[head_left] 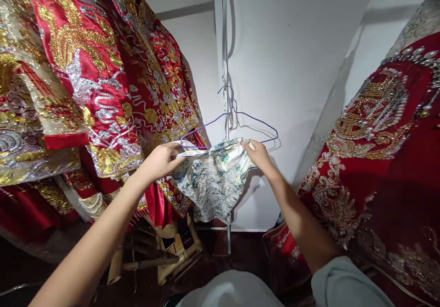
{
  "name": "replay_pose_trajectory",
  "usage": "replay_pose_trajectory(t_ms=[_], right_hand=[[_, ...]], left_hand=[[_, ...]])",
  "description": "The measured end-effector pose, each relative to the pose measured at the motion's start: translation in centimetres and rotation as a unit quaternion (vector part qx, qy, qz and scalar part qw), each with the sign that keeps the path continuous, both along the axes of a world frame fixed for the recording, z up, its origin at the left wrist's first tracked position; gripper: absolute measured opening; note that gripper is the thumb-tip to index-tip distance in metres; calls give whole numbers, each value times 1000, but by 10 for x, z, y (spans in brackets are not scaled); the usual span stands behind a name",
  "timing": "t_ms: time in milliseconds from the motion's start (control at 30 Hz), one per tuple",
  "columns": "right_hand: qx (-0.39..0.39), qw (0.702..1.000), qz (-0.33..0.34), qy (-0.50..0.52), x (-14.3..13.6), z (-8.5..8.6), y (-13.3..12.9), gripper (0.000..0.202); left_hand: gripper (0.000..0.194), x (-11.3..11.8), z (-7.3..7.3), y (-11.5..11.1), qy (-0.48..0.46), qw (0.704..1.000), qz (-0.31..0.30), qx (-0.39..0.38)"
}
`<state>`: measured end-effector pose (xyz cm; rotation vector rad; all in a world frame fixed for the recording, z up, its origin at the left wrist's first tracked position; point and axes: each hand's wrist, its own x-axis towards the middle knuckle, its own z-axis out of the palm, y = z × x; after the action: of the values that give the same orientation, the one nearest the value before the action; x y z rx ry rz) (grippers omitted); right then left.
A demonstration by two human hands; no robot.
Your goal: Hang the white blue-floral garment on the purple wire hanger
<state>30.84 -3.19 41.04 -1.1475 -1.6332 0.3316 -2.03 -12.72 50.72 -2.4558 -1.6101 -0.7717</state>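
A white garment with a green, blue and yellow floral print (218, 178) hangs spread between my hands, its lower part crinkled. My left hand (167, 160) is closed on its upper left edge, thumb on the near side. On the other side, my right hand (257, 153) pinches the upper right edge. A thin purple hanger (256, 116) sits just behind and above the garment, its lower left bar running along the top edge. Its hook is up at the metal stand; whether it rests on a support I cannot tell.
Red embroidered jackets (151, 68) hang close on the left. On the right stands a red beaded gown (371, 151). Behind the hanger is a metal stand (228, 238) against a white wall (292, 59). A bamboo frame (172, 265) stands low on the left.
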Motion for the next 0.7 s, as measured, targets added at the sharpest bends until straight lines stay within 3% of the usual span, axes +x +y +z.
replay_pose_trajectory(t_ms=[100, 267, 367, 433, 500, 600, 633, 700], right_hand=[[-9, 1000, 19, 12, -5, 4, -7, 41], [-24, 997, 56, 38, -23, 7, -17, 39], [-17, 992, 117, 49, -29, 9, -27, 32], [2, 991, 127, 53, -22, 12, -35, 16], [19, 995, 70, 69, -6, 18, -41, 34], [36, 991, -88, 93, 25, 33, -38, 67], [34, 989, -119, 86, 35, 38, -34, 66], [-8, 993, -110, 47, 50, 49, -24, 44]], left_hand=[[39, 1, 8, 4, -22, 999, 11, 43], [24, 34, 27, 27, -87, 986, 23, 139], [26, 48, 33, 47, -99, 988, 11, 122], [29, 47, 36, 60, -96, 990, 9, 101], [27, 40, 39, 70, -99, 991, 11, 84], [27, 31, 43, 79, -113, 991, 5, 77], [26, 30, 44, 81, -111, 991, -2, 74], [24, 30, 44, 84, -98, 993, -16, 67]])
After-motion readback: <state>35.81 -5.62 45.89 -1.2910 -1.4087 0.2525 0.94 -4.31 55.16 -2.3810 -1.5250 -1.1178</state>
